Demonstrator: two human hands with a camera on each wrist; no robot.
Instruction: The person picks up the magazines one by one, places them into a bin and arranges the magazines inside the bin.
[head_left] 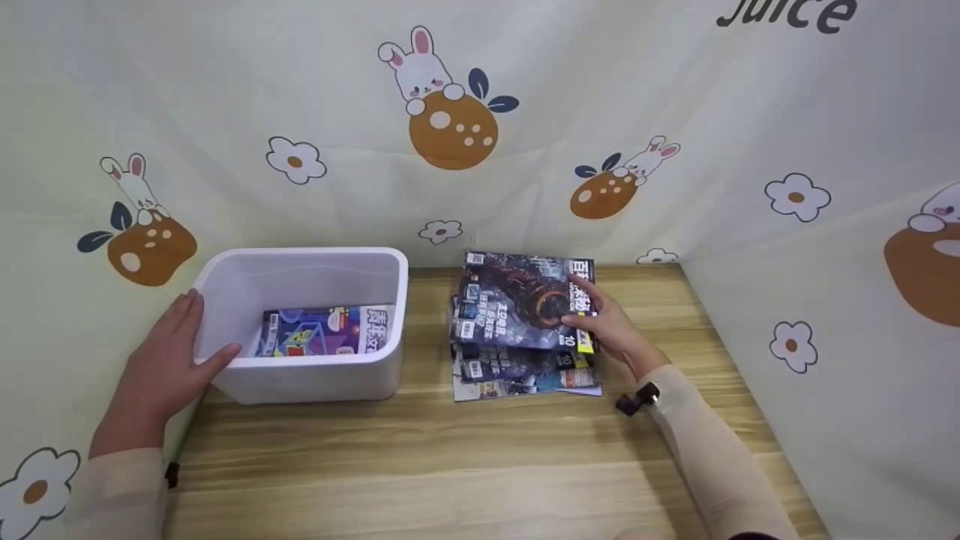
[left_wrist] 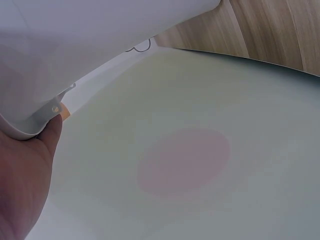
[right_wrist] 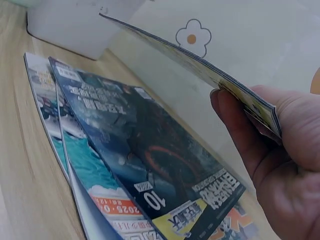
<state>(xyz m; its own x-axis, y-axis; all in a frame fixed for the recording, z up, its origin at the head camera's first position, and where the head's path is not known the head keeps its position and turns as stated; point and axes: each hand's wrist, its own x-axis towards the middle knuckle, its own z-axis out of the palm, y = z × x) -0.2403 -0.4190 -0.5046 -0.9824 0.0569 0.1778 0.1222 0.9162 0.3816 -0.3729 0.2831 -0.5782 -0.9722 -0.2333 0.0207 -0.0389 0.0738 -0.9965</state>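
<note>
A white plastic bin (head_left: 315, 384) stands at the left, and a purple-blue magazine (head_left: 322, 334) lies flat inside. My left hand (head_left: 161, 367) grips the bin's left rim, its thumb over the front corner; the left wrist view shows little of the fingers. To the right, my right hand (head_left: 611, 326) pinches the right edge of a dark magazine (head_left: 517, 300) between thumb and fingers. That magazine is raised and tilted above a stack, as the right wrist view shows. Topmost in the stack is a similar dark magazine (right_wrist: 150, 145), over lighter ones with a turquoise cover (right_wrist: 85, 150).
Bin and stack rest side by side on a wood-grain table (head_left: 420, 465), with a gap between them. A pale cloth (head_left: 337, 202) printed with rabbits, oranges and flowers rises behind the table and along both sides.
</note>
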